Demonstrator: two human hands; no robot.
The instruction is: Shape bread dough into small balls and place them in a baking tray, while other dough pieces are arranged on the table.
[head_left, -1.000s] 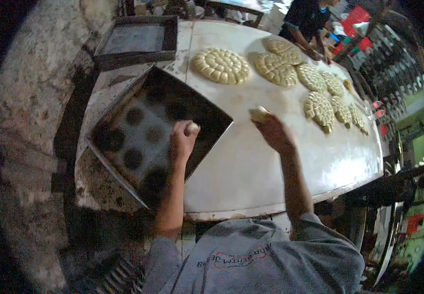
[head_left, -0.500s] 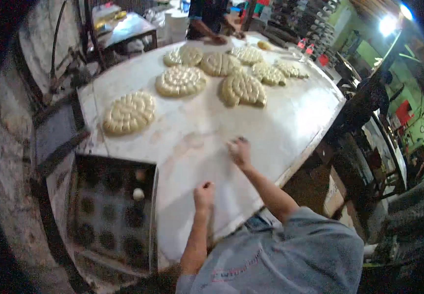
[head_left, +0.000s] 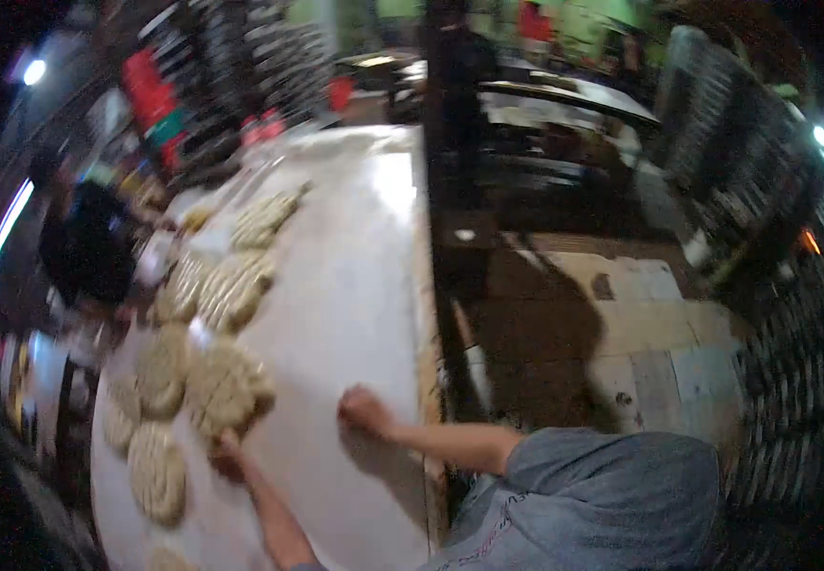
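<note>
My left hand (head_left: 228, 455) reaches to the near edge of a round, scored mass of dough pieces (head_left: 224, 388); its fingers are smeared by motion, and whether they grip any dough is not clear. To the right of it, my right hand (head_left: 364, 411) is held low over the white worktable (head_left: 336, 324), closed with the fingers curled under. What it holds, if anything, is hidden. Beside the left hand lie another dough round (head_left: 157, 473) and a third one (head_left: 161, 371). Farther along the table rest more segmented dough masses (head_left: 236, 290).
Across the table at the left stands another person in dark clothing (head_left: 88, 243). The table's right edge (head_left: 426, 352) drops to a tiled floor (head_left: 659, 381). Stacked trays (head_left: 288, 71) rise at the back, and a rack (head_left: 802, 400) stands at the right.
The view has swung to the right, so the dough rounds now lie at the left and the tray is out of sight. My left hand has moved forward to a dough round.
</note>
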